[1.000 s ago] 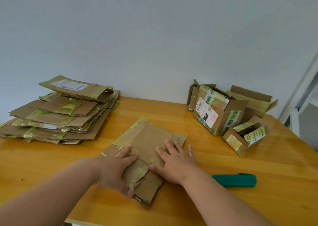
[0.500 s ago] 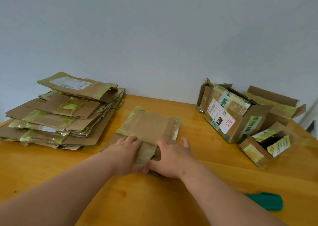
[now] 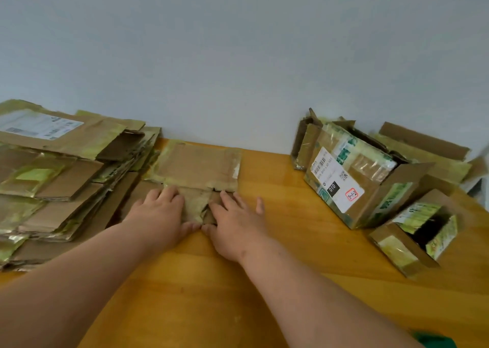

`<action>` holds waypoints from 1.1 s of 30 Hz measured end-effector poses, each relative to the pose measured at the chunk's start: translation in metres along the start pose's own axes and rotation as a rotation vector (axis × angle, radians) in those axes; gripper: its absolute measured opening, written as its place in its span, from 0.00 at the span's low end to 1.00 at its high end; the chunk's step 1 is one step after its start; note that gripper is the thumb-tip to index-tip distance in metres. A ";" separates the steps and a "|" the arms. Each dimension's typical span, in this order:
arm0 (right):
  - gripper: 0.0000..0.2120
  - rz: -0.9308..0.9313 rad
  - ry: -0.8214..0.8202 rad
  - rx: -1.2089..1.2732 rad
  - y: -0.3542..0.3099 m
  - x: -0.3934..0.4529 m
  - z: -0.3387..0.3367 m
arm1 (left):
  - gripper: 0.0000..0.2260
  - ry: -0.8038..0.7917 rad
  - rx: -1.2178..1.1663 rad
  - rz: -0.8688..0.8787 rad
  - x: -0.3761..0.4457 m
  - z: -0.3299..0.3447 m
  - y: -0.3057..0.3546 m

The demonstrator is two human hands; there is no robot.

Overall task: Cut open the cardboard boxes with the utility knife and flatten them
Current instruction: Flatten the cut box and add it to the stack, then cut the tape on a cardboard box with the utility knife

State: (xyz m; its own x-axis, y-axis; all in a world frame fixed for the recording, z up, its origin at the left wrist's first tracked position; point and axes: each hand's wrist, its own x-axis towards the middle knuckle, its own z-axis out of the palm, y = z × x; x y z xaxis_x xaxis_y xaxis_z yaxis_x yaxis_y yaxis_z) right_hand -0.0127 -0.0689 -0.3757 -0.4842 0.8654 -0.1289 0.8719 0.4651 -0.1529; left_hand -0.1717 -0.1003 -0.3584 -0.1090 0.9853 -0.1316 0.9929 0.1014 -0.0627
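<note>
A flattened brown cardboard box [image 3: 197, 166] with greenish tape lies on the wooden table [image 3: 291, 241], close to the wall. My left hand [image 3: 158, 210] and my right hand [image 3: 235, 215] press flat on its near end, fingers straight, thumbs almost touching. To the left stands a stack of flattened boxes [image 3: 60, 178]. On the right sit unflattened boxes: a labelled one [image 3: 349, 178] and a small open one [image 3: 412, 231]. Only a corner of the green utility knife [image 3: 434, 342] shows at the bottom edge, right of my right forearm.
A pale wall rises directly behind the table. Another opened box [image 3: 428, 151] leans behind the labelled one at the far right. Bare wood lies between my hands and the right-hand boxes.
Both hands have slid the flattened box away from me toward the wall and nearer the left stack. The view moved forward, so the knife dropped to the bottom edge.
</note>
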 end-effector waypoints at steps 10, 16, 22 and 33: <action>0.16 0.078 0.583 0.117 0.058 -0.040 -0.037 | 0.29 0.134 -0.024 0.016 0.000 -0.018 0.037; 0.32 0.362 0.866 -0.007 0.109 -0.076 -0.074 | 0.26 0.240 -0.077 0.128 -0.009 -0.038 0.086; 0.41 0.544 0.734 0.072 0.140 -0.100 -0.089 | 0.28 0.207 -0.047 0.155 -0.018 -0.046 0.118; 0.08 0.277 0.776 0.226 0.134 -0.134 -0.089 | 0.35 0.288 -0.133 0.133 -0.044 -0.058 0.116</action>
State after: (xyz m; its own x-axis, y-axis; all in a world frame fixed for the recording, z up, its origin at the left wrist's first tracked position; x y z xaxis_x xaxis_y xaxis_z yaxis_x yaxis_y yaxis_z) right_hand 0.1755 -0.1062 -0.2918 0.0031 0.8631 0.5050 0.8764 0.2409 -0.4171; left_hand -0.0485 -0.1240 -0.3027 0.0216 0.9876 0.1556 0.9972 -0.0325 0.0679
